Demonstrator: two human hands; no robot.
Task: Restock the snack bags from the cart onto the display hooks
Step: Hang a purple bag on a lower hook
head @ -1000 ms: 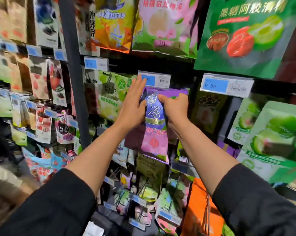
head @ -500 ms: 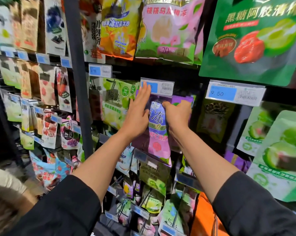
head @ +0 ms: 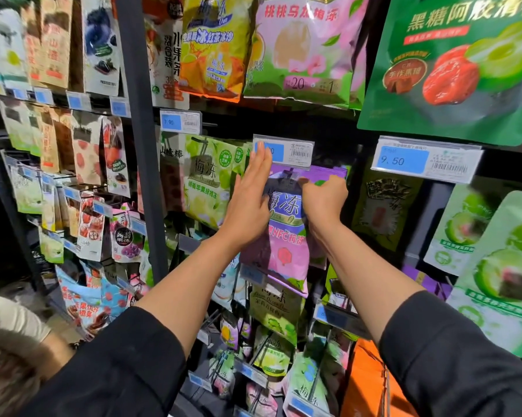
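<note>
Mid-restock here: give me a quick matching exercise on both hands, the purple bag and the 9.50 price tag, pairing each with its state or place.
Things:
1. left hand
2. right hand
3. purple and pink plastic snack bag
4. blue and white 9.50 price tag

States or places:
A. fingers curled, gripping the bag's upper part
B. mounted to the right of the hands, above a dark green bag
C. fingers straight, reaching up over a blue price label
D. hanging between the two hands

Pairs: 1-C, 2-A, 3-D, 4-B

purple bag: glossy plastic film | price tag: clear shiny plastic over paper | upright: matt dark metal | sleeves: matt black cloth
</note>
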